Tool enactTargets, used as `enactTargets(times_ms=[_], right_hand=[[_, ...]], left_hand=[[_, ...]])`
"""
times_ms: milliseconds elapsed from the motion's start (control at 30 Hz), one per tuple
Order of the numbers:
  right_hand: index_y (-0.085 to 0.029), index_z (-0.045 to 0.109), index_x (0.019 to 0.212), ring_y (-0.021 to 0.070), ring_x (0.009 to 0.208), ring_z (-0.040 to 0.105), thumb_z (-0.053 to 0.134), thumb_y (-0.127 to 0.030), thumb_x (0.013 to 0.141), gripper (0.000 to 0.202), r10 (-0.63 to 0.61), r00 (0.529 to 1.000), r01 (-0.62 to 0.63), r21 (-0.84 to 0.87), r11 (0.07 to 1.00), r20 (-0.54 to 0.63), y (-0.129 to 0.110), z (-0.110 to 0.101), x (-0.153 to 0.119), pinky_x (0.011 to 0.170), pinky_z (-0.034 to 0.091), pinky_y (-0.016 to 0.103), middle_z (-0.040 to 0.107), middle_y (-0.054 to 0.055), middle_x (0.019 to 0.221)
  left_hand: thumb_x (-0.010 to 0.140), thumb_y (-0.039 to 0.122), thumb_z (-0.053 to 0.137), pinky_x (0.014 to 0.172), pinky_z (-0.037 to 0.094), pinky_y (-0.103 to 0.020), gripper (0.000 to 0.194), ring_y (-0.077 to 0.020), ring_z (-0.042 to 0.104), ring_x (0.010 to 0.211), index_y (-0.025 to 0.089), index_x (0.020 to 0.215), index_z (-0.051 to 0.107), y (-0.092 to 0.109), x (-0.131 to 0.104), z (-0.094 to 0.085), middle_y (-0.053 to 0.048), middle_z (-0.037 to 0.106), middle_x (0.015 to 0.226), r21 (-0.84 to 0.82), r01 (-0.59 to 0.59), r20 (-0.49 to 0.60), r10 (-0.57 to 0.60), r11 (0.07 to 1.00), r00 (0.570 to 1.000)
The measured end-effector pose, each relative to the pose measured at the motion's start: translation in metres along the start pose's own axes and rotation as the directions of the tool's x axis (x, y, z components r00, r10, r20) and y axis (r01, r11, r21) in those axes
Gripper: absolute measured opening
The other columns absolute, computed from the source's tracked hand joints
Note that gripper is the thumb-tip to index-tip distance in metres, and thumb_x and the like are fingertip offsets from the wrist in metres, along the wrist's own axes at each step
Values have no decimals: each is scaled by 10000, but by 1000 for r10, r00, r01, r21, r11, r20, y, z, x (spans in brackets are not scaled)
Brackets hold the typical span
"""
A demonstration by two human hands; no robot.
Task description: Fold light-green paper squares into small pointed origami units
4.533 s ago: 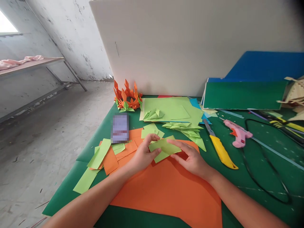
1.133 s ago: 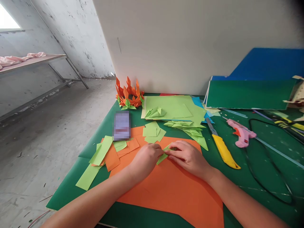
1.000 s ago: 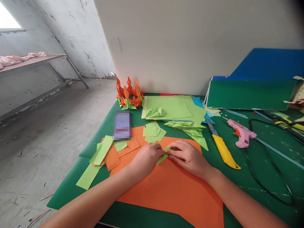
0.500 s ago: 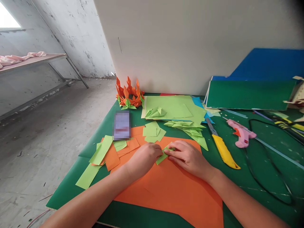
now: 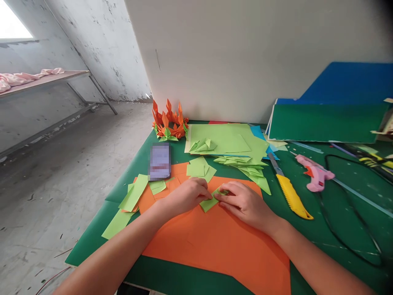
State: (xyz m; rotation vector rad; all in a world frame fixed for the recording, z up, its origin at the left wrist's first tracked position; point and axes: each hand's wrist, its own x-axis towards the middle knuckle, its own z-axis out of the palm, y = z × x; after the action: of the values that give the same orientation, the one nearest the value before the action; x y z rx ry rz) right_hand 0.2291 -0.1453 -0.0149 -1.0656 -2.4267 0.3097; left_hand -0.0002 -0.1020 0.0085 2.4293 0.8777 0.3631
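Note:
A small folded green paper piece (image 5: 208,203) lies over the large orange sheet (image 5: 221,241), between my hands. The fingers of my left hand (image 5: 192,196) are closed at its left upper side, their tips on the paper. My right hand (image 5: 242,201) pinches the paper's right end between thumb and fingers. Beyond my hands are green paper squares (image 5: 198,169), and a pile of folded green pieces (image 5: 248,168). More green strips (image 5: 133,194) lie to the left of my left hand.
An orange and green paper crown (image 5: 168,123) stands at the back left, with a phone (image 5: 160,162) in front of it. To the right lie a yellow cutter (image 5: 293,196) and a pink glue gun (image 5: 317,174) with its black cord. Green and blue boards lean behind.
My left fingers have shifted slightly over the green piece, and more of its lower left part shows. The whole view has moved a little, so the objects appear slightly farther right.

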Motion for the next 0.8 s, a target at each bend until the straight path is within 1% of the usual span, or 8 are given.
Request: enactTargets(times_ms=[167,333,467,633,800], right_hand=[[-233,679,1118,220,936,579,493,-270,979,235,-76,997,75,-50,996,-33,4,2,-3,799,467,366,649,87,1009],[-216,695,1069,218,925,587,496,-263,977,224,-135,989,130,-87,988,-58,5,-1,-4,817,460,375,666,84,975],[-208,691,1087,210,916,594,487,-276,981,240,-130,992,129,-67,989,1,5,0,-5,805,474,364,669,84,998],[-226,687,1113,222,975,586,473,-303,987,260,-114,993,116,-53,992,35,5,1,-3,804,485,356,648,92,1034],[-228,693,1095,224,969,577,477,-309,985,255,-101,993,104,-54,993,56,3,-1,-2,787,480,352,633,97,1045]], left_hand=[[894,107,531,708,454,-221,244,-147,595,807,200,918,756,1,1,0,-33,642,846,22,-13,11,13,1000,1000],[897,110,529,716,460,-228,243,-147,593,798,200,902,754,1,2,0,-33,650,845,34,-38,20,38,999,999],[893,111,533,689,466,-206,240,-129,605,789,206,920,752,-4,3,0,-28,650,877,-29,-29,28,29,999,999],[884,106,539,703,460,-191,281,-106,603,783,250,1005,748,-6,2,-6,-7,626,911,-69,-15,107,22,998,994],[836,211,657,695,453,-202,222,-116,601,788,266,1033,745,-5,2,-10,-1,611,950,-104,45,164,-28,994,986]])
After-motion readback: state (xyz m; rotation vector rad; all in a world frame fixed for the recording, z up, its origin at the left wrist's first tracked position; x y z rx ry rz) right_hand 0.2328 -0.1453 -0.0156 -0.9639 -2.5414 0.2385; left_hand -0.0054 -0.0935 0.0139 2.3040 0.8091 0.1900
